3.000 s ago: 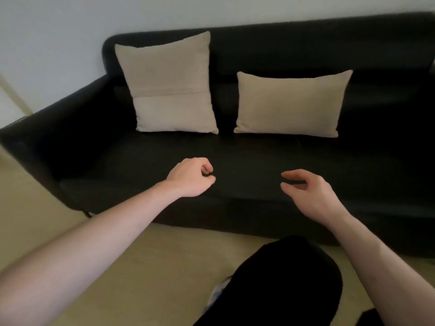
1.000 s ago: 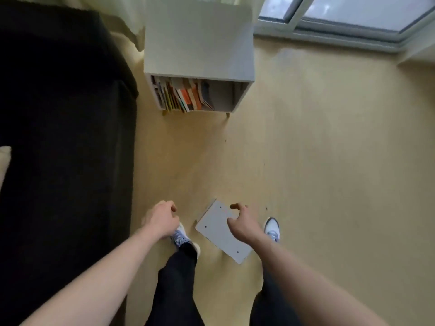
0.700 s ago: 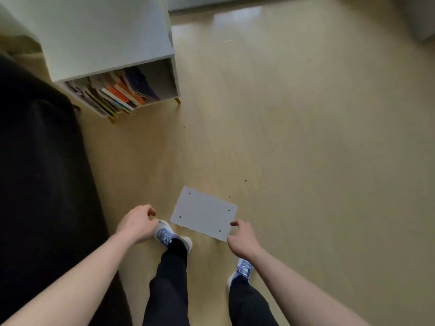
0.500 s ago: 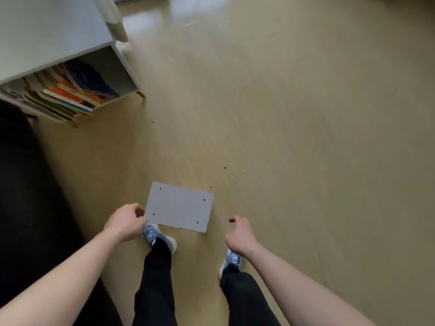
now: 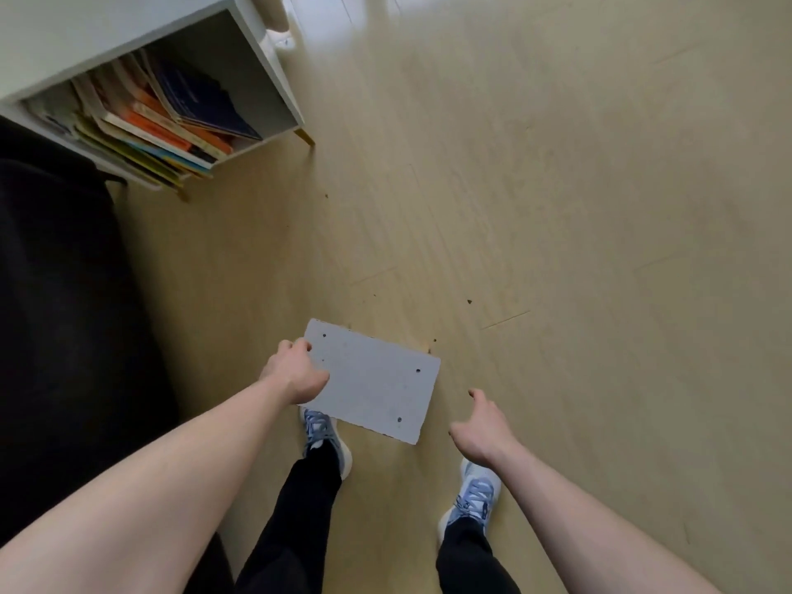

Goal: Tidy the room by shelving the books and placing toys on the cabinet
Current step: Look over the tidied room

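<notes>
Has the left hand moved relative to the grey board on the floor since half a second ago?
Yes. The left hand has crossed onto the grey board's left edge; before, it sat just off its lower-left corner.

left hand (image 5: pixel 295 373): now overlapping the grey board's (image 5: pixel 377 381) left edge
right hand (image 5: pixel 482 426): moved clear of board, fingers loose

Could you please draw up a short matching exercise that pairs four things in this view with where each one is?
Things:
1. books
2. grey board
3. left hand
4. right hand

Places:
A. over bare floor, holding nothing
B. at the board's left edge
C. inside the white cabinet
D. lower middle of the view, near the shoes

Pairs: 1-C, 2-D, 3-B, 4-A
</notes>
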`<state>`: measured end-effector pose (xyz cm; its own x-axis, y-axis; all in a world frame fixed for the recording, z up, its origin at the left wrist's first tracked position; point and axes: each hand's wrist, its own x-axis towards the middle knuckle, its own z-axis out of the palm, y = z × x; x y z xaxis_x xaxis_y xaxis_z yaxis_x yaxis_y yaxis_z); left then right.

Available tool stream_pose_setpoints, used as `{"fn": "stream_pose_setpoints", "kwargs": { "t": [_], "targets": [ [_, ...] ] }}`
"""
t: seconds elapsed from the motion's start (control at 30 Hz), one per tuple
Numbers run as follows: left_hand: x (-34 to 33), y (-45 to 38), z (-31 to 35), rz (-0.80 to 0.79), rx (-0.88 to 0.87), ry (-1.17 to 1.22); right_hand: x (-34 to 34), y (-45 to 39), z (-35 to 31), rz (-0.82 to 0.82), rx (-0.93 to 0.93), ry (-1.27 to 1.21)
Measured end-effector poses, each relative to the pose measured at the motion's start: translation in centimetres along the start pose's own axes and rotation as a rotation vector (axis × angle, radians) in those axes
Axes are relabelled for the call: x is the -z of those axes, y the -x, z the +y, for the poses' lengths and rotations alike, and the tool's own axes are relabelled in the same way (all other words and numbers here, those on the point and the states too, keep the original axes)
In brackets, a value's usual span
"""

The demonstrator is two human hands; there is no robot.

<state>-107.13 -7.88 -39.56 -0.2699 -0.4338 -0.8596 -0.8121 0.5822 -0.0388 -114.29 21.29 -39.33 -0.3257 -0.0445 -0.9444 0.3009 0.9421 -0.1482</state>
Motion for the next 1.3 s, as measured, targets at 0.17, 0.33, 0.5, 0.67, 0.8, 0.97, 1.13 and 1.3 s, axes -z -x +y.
{"fn": "stream_pose_setpoints", "kwargs": {
  "t": [0.17,0.33,0.5,0.67,0.8,0.97,1.13,1.3],
  "targets": [
    [-2.0,-5.6,-3.0,-0.037,0.091,0.069,-2.4,-5.5,-3.3,-0.046,-0.044,-0.023],
    [-4.6,-9.0,-4.9,-0.127,0.077,0.214,-4.8,-9.2,-4.2,-0.084,-0.088,-0.006],
    [-5.7,-11.4,-6.5,-0.183,0.049,0.339,-6.9,-10.9,-5.2,-0.143,-0.192,-0.176],
    [-3.3,-11.3,-8.4,-0.165,0.006,0.422,-7.1,-11.0,-7.3,-0.078,-0.295,-0.459],
    [0.2,-10.3,-10.4,-0.141,0.032,0.529,-5.6,-9.1,-12.8,0.009,-0.245,-0.467],
    [6.1,-10.2,-13.5,-0.101,0.089,0.61,-3.3,-7.6,-22.3,0.015,-0.115,-0.371],
    [13.1,-11.6,-15.6,-0.068,0.075,0.672,-1.9,-7.4,-31.7,0.035,0.031,-0.3],
    [17.4,-15.0,-16.9,0.002,0.102,0.773,-1.3,-10.4,-39.1,0.028,0.12,-0.252]
  ]
}}
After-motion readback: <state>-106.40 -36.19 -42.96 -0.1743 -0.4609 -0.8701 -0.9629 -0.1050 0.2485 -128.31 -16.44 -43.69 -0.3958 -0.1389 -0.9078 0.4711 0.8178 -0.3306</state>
